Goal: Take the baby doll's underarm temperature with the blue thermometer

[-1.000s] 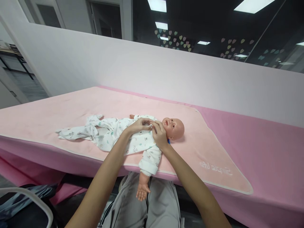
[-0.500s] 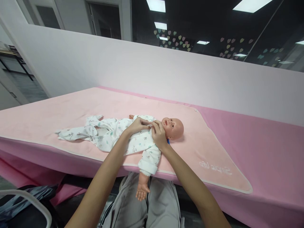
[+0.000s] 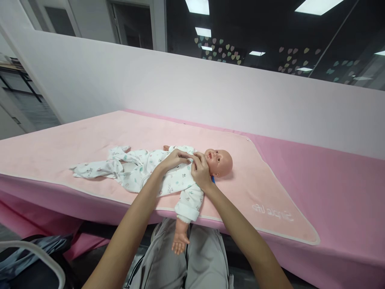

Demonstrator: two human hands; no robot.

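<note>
A baby doll [image 3: 219,161] lies on its back on a pale pink blanket [image 3: 150,136], head to the right. It wears a white printed sleepsuit [image 3: 135,170] whose empty legs trail left. My left hand [image 3: 173,158] and my right hand [image 3: 200,170] meet at the doll's neck, both pinching the sleepsuit's collar. One doll arm [image 3: 180,237] hangs off the table's near edge over my lap.
The blanket covers a long table with a darker pink cloth [image 3: 331,176] to the right. A white partition wall [image 3: 180,88] runs behind the table. A white chair rail [image 3: 39,257] and dark fabric lie at lower left.
Both hands stay at the collar with only slight finger shifts. The doll has not moved.
</note>
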